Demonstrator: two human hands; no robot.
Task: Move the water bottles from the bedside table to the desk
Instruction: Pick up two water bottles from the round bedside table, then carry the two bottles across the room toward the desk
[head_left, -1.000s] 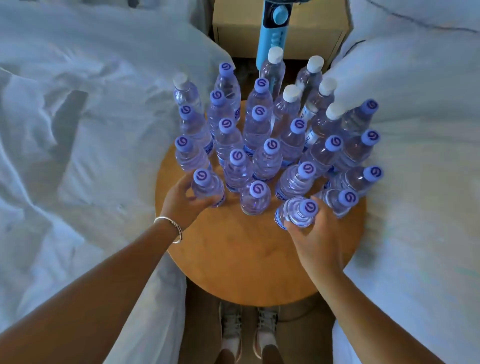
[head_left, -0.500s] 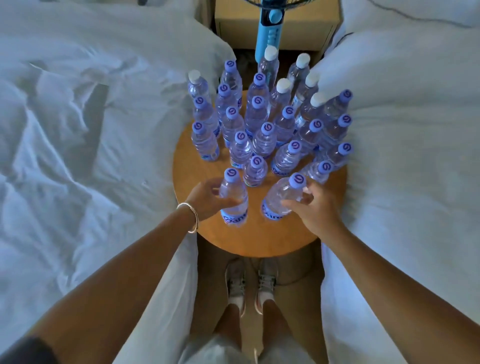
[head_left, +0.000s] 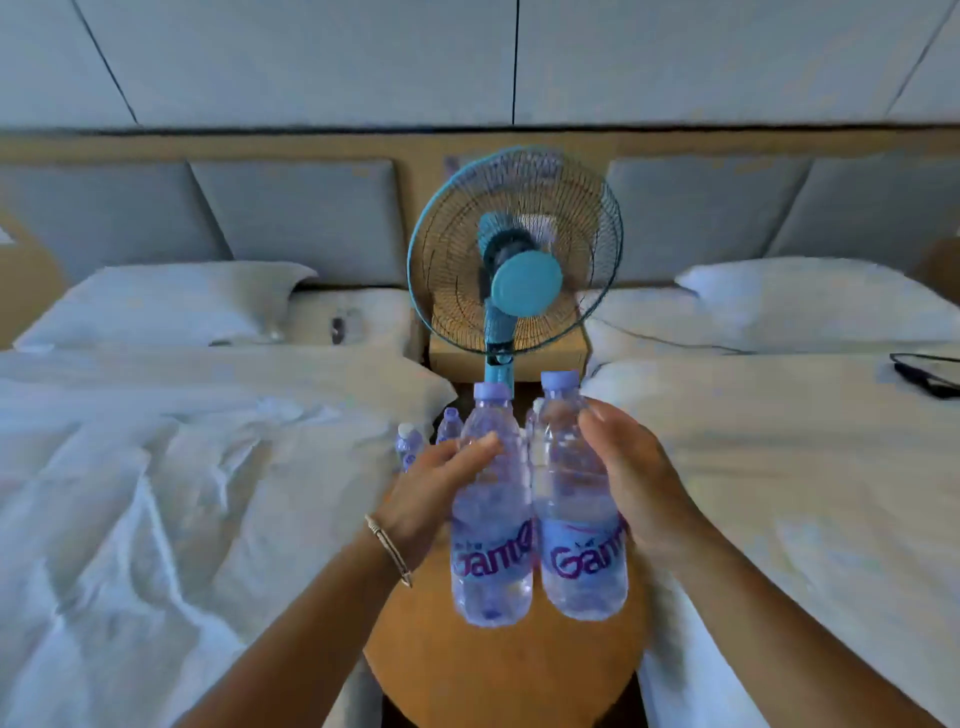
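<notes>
My left hand (head_left: 431, 493) grips a clear water bottle (head_left: 491, 519) with a purple cap and a blue label. My right hand (head_left: 631, 483) grips a second, matching bottle (head_left: 576, 499). Both bottles are upright, side by side and touching, lifted above the round wooden bedside table (head_left: 498, 670). Behind my left hand a few more bottles (head_left: 449, 428) still stand on the table; the held bottles and my hands hide the others. No desk is in view.
Two white beds flank the table, one on the left (head_left: 156, 493) and one on the right (head_left: 805, 467). A blue standing fan (head_left: 514, 254) rises behind the table, in front of a wooden nightstand (head_left: 457, 361). A dark cable (head_left: 930, 374) lies on the right bed.
Both hands have lifted their bottles up off the table and brought them together. The view has tilted up from the tabletop to the fan and headboards.
</notes>
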